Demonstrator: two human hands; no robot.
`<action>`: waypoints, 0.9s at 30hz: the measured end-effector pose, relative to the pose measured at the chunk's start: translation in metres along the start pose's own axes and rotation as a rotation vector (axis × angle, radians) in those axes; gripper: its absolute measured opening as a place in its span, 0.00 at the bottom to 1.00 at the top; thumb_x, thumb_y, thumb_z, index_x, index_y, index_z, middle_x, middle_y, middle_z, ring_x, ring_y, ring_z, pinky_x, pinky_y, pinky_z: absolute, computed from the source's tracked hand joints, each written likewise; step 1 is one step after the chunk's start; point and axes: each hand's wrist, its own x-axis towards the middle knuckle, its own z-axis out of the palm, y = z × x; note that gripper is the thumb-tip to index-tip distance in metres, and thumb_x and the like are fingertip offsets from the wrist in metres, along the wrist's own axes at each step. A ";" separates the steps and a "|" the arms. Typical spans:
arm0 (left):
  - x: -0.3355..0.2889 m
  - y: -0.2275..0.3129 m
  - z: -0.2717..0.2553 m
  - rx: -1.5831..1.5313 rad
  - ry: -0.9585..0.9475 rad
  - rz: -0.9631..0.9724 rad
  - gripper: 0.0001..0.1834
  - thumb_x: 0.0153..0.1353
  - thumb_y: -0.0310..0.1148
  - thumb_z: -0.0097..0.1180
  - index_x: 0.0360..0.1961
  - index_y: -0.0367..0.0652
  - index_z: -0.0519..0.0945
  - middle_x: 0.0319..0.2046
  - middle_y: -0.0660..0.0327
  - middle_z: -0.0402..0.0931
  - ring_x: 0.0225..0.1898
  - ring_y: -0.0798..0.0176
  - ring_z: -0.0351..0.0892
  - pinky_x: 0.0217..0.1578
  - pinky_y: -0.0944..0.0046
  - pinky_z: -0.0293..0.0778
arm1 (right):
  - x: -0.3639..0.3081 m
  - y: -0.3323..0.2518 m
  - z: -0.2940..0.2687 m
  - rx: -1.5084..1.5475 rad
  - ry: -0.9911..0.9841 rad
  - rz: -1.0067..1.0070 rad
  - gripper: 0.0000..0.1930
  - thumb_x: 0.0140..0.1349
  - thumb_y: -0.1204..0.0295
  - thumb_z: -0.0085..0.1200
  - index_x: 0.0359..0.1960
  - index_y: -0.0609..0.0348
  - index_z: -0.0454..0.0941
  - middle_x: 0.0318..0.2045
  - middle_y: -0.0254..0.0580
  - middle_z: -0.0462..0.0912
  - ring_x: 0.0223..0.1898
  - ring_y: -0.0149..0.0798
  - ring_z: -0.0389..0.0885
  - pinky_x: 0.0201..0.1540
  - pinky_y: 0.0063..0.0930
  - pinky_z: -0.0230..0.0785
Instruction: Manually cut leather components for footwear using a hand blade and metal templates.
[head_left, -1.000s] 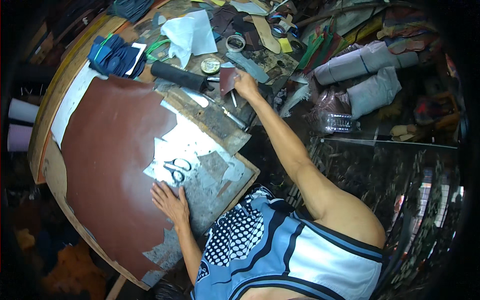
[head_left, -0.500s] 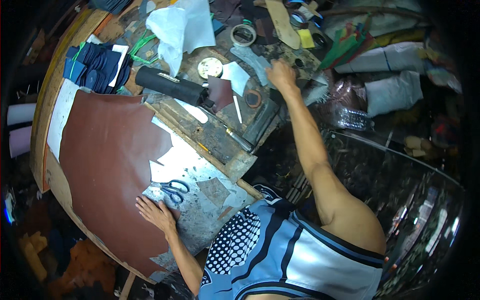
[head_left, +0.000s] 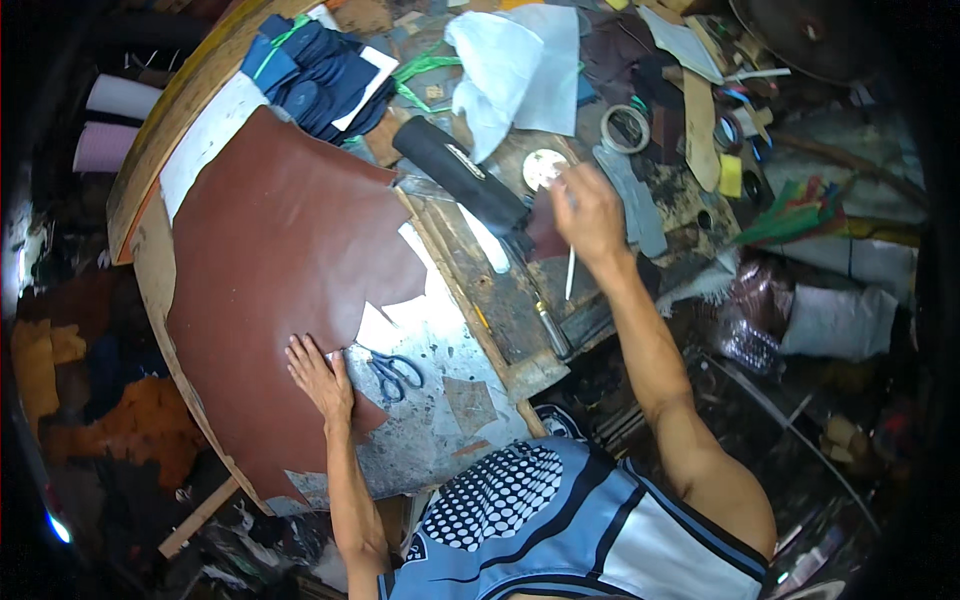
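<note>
A large reddish-brown leather piece lies flat across the pale work board, its edges cut unevenly. My left hand rests flat on its lower right part, fingers stretched out. Just right of that hand, a pair of scissors with dark handles lies on the board. Over the cluttered bench, my right hand is closed above a small dark leather scrap, beside a round whitish tin. A thin brownish stick-like shape shows by its fingertips; whether they grip it is unclear.
A black roll lies beyond the board's wooden edge, near a screwdriver-like tool. Stacked dark blue pieces sit at the far left. White sheets, a tape roll and grey strips cover the bench.
My right hand has moved left across the bench, from the grey strips to beside the tin. My left hand stays flat on the leather. The whole view has shifted and turned slightly.
</note>
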 end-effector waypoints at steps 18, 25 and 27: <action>0.000 0.006 -0.004 -0.021 0.020 -0.034 0.37 0.68 0.51 0.45 0.70 0.39 0.59 0.74 0.49 0.47 0.75 0.44 0.40 0.71 0.43 0.37 | 0.175 0.012 0.032 -0.269 0.094 0.003 0.15 0.57 0.77 0.46 0.47 0.54 0.75 0.33 0.56 0.83 0.34 0.62 0.83 0.37 0.56 0.75; 0.001 0.005 -0.007 -0.040 0.015 -0.066 0.37 0.68 0.52 0.45 0.70 0.39 0.60 0.74 0.49 0.47 0.75 0.44 0.40 0.71 0.43 0.37 | 0.258 0.119 0.031 -0.674 -0.152 0.154 0.21 0.58 0.72 0.51 0.55 0.48 0.74 0.47 0.50 0.83 0.52 0.56 0.79 0.53 0.59 0.66; 0.001 0.007 -0.008 -0.047 0.007 -0.052 0.37 0.67 0.51 0.46 0.70 0.39 0.60 0.73 0.49 0.47 0.75 0.44 0.40 0.71 0.43 0.38 | 0.256 0.128 0.033 -0.720 -0.307 0.205 0.21 0.58 0.71 0.51 0.55 0.46 0.76 0.49 0.49 0.82 0.54 0.55 0.77 0.57 0.60 0.62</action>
